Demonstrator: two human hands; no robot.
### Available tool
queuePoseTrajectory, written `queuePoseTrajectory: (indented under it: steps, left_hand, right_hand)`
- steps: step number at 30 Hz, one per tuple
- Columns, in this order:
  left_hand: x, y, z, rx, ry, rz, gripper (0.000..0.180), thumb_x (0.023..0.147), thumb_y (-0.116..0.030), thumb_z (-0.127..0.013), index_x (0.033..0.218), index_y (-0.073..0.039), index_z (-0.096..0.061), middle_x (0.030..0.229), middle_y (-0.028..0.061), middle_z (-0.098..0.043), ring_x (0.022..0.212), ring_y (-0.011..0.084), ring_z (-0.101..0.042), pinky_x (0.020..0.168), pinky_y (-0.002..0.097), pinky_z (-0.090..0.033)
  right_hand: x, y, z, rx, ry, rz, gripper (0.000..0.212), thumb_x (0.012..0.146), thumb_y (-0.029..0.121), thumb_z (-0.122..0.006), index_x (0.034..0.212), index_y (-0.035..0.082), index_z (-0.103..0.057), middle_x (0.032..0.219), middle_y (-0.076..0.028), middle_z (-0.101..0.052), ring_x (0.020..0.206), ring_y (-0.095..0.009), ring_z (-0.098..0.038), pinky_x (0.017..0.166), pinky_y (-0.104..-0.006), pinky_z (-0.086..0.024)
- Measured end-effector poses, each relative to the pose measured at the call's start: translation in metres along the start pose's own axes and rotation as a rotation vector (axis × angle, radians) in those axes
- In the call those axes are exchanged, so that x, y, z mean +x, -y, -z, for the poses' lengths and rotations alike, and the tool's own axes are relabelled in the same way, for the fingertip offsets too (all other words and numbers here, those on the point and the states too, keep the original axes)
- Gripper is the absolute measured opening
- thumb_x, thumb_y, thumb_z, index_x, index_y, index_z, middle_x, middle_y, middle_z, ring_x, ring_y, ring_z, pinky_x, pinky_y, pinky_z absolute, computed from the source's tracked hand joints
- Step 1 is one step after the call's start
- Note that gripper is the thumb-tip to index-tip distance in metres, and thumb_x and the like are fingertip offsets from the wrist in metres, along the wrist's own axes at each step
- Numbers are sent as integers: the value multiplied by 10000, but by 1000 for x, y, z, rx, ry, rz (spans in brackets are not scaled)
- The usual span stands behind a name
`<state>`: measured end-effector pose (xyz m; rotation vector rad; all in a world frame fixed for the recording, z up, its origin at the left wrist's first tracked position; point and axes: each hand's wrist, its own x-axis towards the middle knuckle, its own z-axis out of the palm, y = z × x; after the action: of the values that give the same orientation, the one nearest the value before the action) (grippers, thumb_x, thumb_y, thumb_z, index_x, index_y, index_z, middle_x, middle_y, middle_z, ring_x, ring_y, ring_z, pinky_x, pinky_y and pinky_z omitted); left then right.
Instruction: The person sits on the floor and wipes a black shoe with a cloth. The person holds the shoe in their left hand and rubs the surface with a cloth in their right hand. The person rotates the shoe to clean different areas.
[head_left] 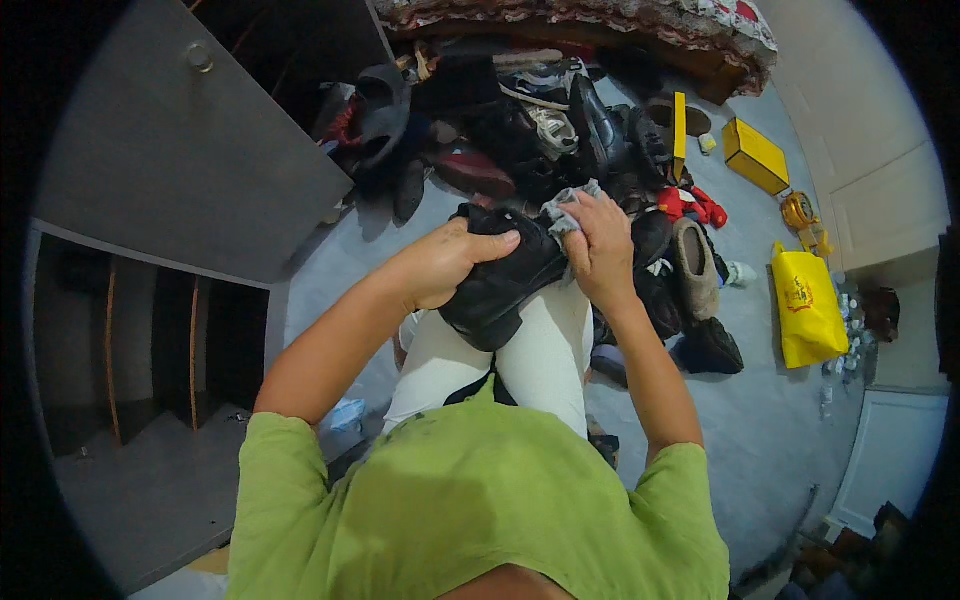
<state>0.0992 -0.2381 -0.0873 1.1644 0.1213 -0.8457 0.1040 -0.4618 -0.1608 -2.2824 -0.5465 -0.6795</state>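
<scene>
Above my knees I hold a black shoe, tilted, its lower end near my white trousers. My left hand grips its left side, thumb laid over the top and the other fingers hidden behind it. A crumpled grey cloth is bunched in my right hand, which presses it against the shoe's right end. Beyond the shoe lies a heap of footwear, among it a shiny black leather shoe, a dark red shoe and a beige-lined slipper.
At left stand a grey cabinet door and dark open shelves. On the floor at right lie a yellow box, a yellow bag and several clear bottles. A bed with a frilled cover borders the far side.
</scene>
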Motion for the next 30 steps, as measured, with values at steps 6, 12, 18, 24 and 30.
queuePoseTrajectory:
  steps: [6, 12, 18, 24, 30]
  left_hand:
    - [1, -2, 3, -173, 3, -10, 279, 909, -158, -590, 1096, 49, -588, 1019, 137, -664, 871, 206, -672, 791, 335, -554]
    - [3, 1, 11, -184, 5, 19, 265, 932, -167, -554, 1110, 26, -589, 1024, 144, -663, 885, 230, -675, 826, 362, -552]
    - [0, 4, 14, -270, 56, -46, 254, 924, -169, -569, 1083, 27, -599, 1003, 121, -660, 857, 205, -666, 786, 348, -558]
    - [-9, 10, 15, -228, 23, -109, 277, 929, -176, -566, 1162, -27, -576, 1050, 88, -650, 906, 192, -656, 809, 356, -553]
    - [-8, 23, 20, -201, 38, -156, 236, 917, -184, -589, 1129, -81, -590, 980, 35, -660, 859, 158, -649, 775, 343, -539]
  right_hand:
    - [-6, 13, -17, -38, -77, 15, 264, 792, 127, -574, 1041, 57, -626, 1111, -171, -613, 1127, -393, -513, 1041, -516, -292]
    - [-12, 42, -25, 181, -149, -64, 244, 801, 93, -546, 1029, 45, -621, 1082, -186, -623, 1111, -423, -533, 1071, -533, -256]
    - [-25, 72, -32, 388, -123, 24, 286, 751, 67, -546, 1029, 39, -608, 1190, -207, -573, 1136, -415, -510, 1068, -547, -253]
    - [-10, 70, -33, 206, -122, 84, 444, 666, 62, -582, 1109, 54, -565, 1261, -211, -524, 1178, -419, -472, 1063, -555, -244]
    - [0, 55, -29, 26, -123, 92, 413, 673, 54, -537, 1081, 55, -598, 1169, -180, -573, 1169, -381, -487, 1077, -549, -252]
